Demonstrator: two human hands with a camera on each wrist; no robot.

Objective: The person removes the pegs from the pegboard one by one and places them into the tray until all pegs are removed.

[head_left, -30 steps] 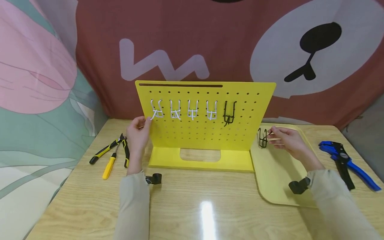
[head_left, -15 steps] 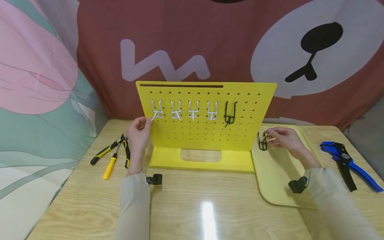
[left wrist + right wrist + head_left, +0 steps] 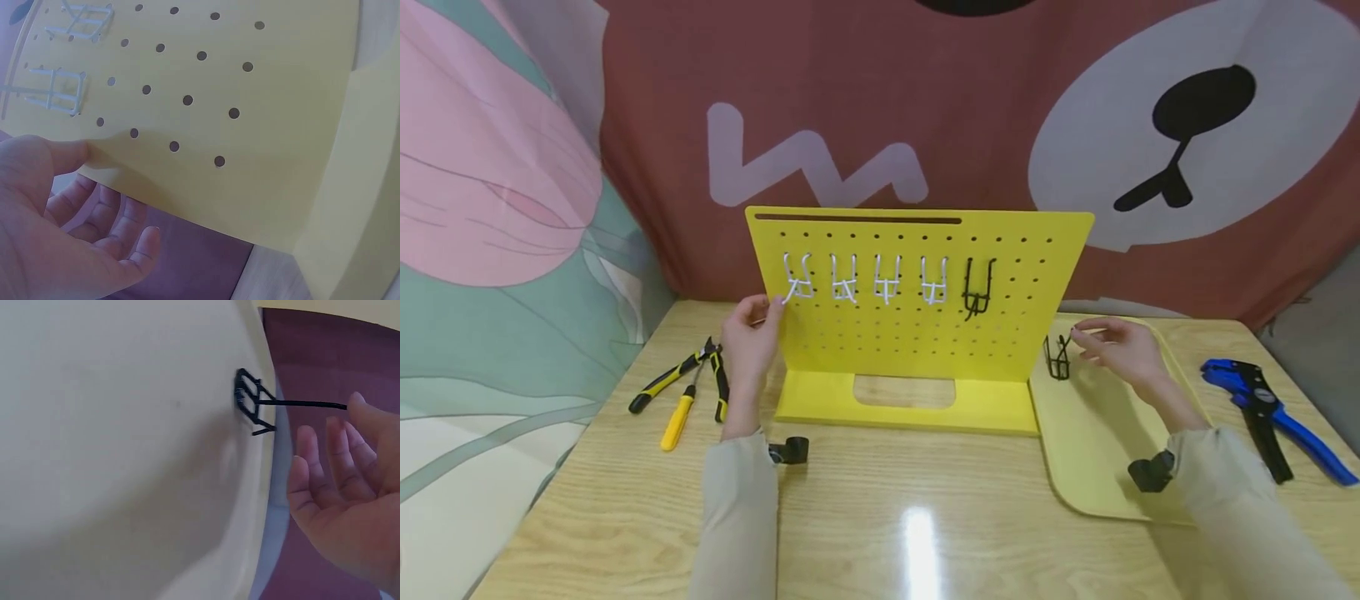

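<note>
My left hand [image 3: 752, 342] pinches the left edge of a yellow pegboard [image 3: 910, 333], thumb on the front and the other fingers behind it. Several white wire hooks [image 3: 887, 279] and one black wire hook [image 3: 977, 287] hang in a row across its upper half. My right hand [image 3: 1123, 350] pinches the end of a second black pegboard hook [image 3: 1058, 362], thumb against fingertips. The right wrist view shows its prong running from my fingertips to the square wire frame [image 3: 256, 400], low over the yellow tray [image 3: 125, 425].
Left of the pegboard lie black-and-yellow pliers [image 3: 662, 387] and a yellow-handled screwdriver [image 3: 677, 421]. A blue-and-black hand tool [image 3: 1262, 400] lies right of the tray. Behind the wooden table [image 3: 850, 517] hangs a patterned cloth [image 3: 865, 83].
My right hand has lowered the black hook slightly toward the tray, and the hook has tilted a little. My left hand keeps its hold on the pegboard edge. The head view has shifted slightly.
</note>
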